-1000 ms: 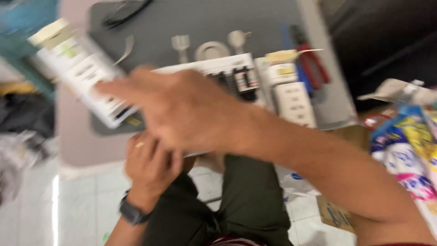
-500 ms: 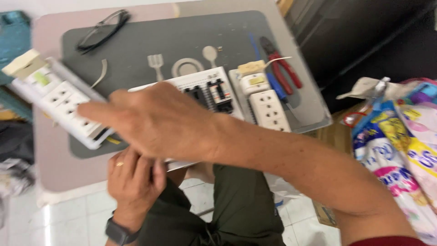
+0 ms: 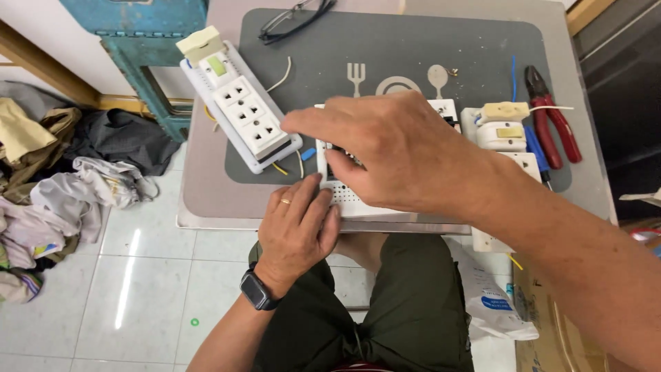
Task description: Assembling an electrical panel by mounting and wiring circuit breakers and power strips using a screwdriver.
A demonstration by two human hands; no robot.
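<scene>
Nearest the camera, the person's knees in dark green shorts sat over a pale tiled floor, with a white plastic bag (image 3: 490, 303) at 5 o'clock and a heap of crumpled clothes (image 3: 48, 179) at 9 o'clock. Above the knees stood a small grey table (image 3: 206, 200) carrying a dark grey placemat (image 3: 413, 48) printed with a fork, plate and spoon.

The left hand (image 3: 297, 227), wearing a ring and a dark wristwatch, pressed its loosely curled fingers against the near-left corner of a white perforated board (image 3: 358, 200) at the table's front edge. The right hand (image 3: 392, 148) lay across that board with fingers spread open and empty, index pointing toward 10 o'clock.

At 10 o'clock lay a white power strip (image 3: 241, 110) with 3 sockets, a green switch and loose wires at its end. At 2 o'clock sat 2 white sockets (image 3: 502, 127), red-handled pliers (image 3: 551, 117) beside them. Farthest, at 12 o'clock, black eyeglasses (image 3: 292, 19) rested on the mat's edge; a blue stool (image 3: 144, 41) stood at 11 o'clock.

Half a second earlier the right hand had gripped the power strip in the air; it had since been set down on the mat, apart from the hand.
</scene>
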